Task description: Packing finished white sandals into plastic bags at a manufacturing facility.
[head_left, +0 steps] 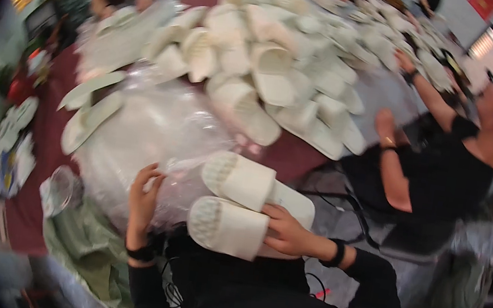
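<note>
A pair of cream-white slide slippers (242,180) is in my right hand (289,232), its fingers closed round them at the straps' edge. The two lie side by side over my lap, with textured insoles showing at the left ends. My left hand (144,199) is raised to the left of the pair, holding nothing that I can see, with its fingers bent and a little apart. Just beyond it, a stack of clear plastic bags (141,132) lies on the dark red tablecloth (41,187).
A large heap of white slippers (271,75) covers the far middle of the table. Two more slippers (92,121) lie at the left. A co-worker in black (429,168) sits on the right, and other people work at the far side. Green sacking (85,251) hangs at the near left edge.
</note>
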A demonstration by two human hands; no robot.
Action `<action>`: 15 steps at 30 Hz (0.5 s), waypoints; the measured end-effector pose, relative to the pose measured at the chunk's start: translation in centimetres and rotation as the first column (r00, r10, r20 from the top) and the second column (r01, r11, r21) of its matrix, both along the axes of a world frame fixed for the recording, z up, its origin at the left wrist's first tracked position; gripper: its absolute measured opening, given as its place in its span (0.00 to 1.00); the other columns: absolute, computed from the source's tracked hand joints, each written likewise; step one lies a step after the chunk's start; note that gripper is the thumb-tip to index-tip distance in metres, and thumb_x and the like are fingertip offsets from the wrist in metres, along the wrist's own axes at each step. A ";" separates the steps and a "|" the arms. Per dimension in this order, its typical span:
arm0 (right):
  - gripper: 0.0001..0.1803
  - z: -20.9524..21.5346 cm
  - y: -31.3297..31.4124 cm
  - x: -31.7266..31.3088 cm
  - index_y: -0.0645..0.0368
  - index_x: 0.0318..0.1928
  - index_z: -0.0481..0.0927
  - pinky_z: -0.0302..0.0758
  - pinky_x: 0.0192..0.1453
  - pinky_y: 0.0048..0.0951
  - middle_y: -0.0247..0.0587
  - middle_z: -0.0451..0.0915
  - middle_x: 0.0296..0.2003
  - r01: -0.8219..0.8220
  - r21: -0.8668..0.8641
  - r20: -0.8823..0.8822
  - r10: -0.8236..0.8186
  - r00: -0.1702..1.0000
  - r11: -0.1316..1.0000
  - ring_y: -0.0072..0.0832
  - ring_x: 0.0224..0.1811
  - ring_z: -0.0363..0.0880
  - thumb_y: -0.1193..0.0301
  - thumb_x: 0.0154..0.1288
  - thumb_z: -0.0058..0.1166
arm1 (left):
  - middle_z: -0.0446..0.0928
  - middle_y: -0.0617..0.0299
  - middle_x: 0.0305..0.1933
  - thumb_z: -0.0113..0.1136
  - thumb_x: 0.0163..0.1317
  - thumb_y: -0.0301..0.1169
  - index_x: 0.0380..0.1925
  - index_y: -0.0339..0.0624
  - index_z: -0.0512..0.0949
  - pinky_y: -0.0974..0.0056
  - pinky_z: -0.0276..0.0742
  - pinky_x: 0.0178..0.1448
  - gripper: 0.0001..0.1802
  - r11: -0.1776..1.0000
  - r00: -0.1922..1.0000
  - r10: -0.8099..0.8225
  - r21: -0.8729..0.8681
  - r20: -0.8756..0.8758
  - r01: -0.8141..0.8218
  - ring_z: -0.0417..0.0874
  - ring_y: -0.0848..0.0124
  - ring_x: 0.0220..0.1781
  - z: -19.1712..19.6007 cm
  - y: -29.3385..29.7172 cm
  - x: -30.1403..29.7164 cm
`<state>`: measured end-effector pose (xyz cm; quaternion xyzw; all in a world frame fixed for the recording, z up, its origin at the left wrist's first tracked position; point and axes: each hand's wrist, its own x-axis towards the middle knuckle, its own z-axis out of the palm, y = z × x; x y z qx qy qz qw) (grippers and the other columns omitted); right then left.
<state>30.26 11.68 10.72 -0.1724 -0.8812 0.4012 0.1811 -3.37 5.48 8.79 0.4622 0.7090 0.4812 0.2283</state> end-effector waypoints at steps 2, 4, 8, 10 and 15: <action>0.24 -0.6 -0.6 -1.0 0.62 0.50 0.75 0.58 0.67 0.45 0.49 0.68 0.57 0.068 0.210 0.036 -0.077 0.996 0.975 0.48 0.62 0.65 0.71 0.49 0.60 | 0.76 0.51 0.55 0.58 0.61 0.25 0.35 0.37 0.79 0.63 0.68 0.59 0.05 0.998 1.000 -0.024 -0.055 -0.002 0.024 0.75 0.60 0.57 1.4 -0.8 0.5; 0.23 -1.1 -1.2 -2.5 0.63 0.45 0.75 0.59 0.67 0.47 0.48 0.69 0.55 0.095 0.342 0.036 -0.113 0.993 0.935 0.45 0.61 0.66 0.69 0.45 0.62 | 0.75 0.51 0.55 0.57 0.61 0.25 0.35 0.36 0.79 0.62 0.68 0.59 0.05 0.996 0.998 -0.056 -0.070 0.001 0.056 0.75 0.60 0.57 1.7 -1.6 0.5; 0.17 -2.5 -2.2 -4.1 0.64 0.38 0.77 0.59 0.67 0.44 0.49 0.71 0.53 0.136 0.377 -0.058 -0.123 0.991 0.916 0.42 0.62 0.65 0.71 0.46 0.60 | 0.74 0.50 0.57 0.55 0.64 0.27 0.36 0.35 0.77 0.61 0.65 0.63 0.06 0.996 0.994 -0.080 -0.034 0.080 0.083 0.73 0.61 0.60 1.1 -0.8 1.7; 0.17 -3.2 -2.8 -4.9 0.64 0.38 0.77 0.59 0.67 0.44 0.50 0.70 0.53 0.154 0.349 -0.070 -0.138 0.988 0.924 0.43 0.62 0.66 0.71 0.46 0.60 | 0.74 0.50 0.58 0.54 0.65 0.27 0.36 0.35 0.77 0.61 0.64 0.64 0.06 0.995 0.990 -0.098 -0.020 0.105 0.100 0.72 0.61 0.61 1.2 -0.4 2.2; 0.20 -3.6 -3.5 -6.1 0.65 0.41 0.77 0.59 0.67 0.45 0.53 0.70 0.54 0.263 0.225 -0.103 -0.246 0.964 0.938 0.46 0.61 0.66 0.69 0.46 0.61 | 0.74 0.50 0.58 0.52 0.66 0.26 0.39 0.35 0.75 0.62 0.64 0.64 0.06 0.998 0.993 -0.060 -0.005 0.104 0.061 0.73 0.62 0.60 0.8 -0.5 2.1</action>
